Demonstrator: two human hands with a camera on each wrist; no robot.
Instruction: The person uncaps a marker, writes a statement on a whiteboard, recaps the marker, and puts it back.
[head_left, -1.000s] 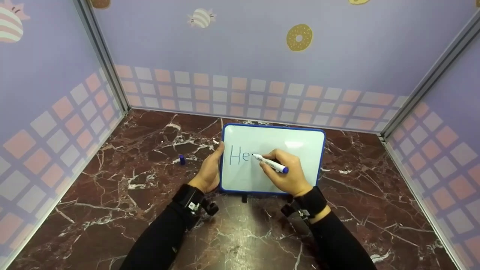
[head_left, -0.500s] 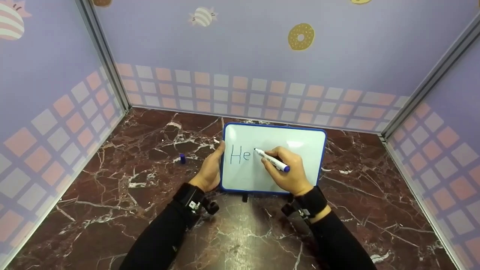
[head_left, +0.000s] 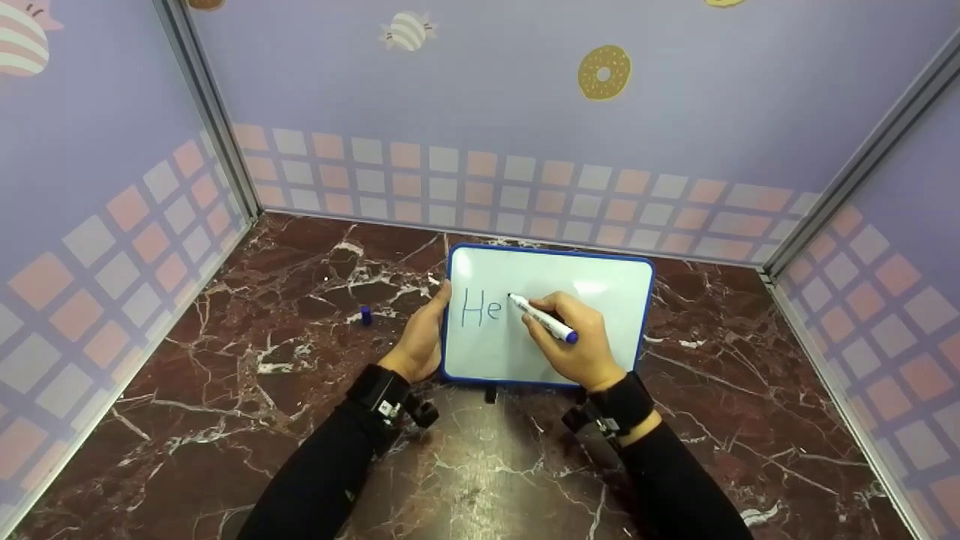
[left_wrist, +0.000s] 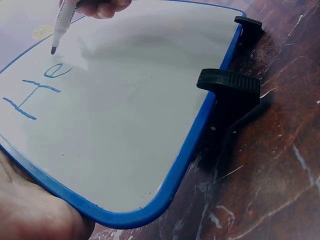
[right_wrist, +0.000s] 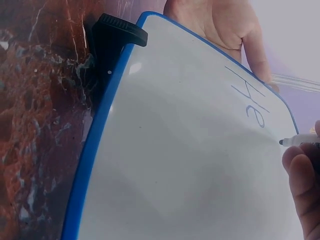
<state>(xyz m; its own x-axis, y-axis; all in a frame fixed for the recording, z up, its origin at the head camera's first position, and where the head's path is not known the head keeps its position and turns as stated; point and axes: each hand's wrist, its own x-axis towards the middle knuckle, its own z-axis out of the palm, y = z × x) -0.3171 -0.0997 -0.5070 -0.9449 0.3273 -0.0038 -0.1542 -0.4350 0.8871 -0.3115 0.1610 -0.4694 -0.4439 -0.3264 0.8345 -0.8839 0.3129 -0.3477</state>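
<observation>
Right hand point(head_left: 586, 351) pinches marker point(head_left: 553, 325); align baseline with "He" point(head_left: 493, 308). Left hand point(head_left: 418, 341) braces whiteboard point(head_left: 484, 355) at left edge; finger curl hidden.

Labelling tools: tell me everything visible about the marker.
The marker is white and looks plastic, with dark printing on its barrel, a blue rear end and a dark, uncapped tip. The right grip pinches it, slanted over the whiteboard, tip to the upper left in the head view, beside the written e; whether the tip makes contact, I can't tell.
</observation>
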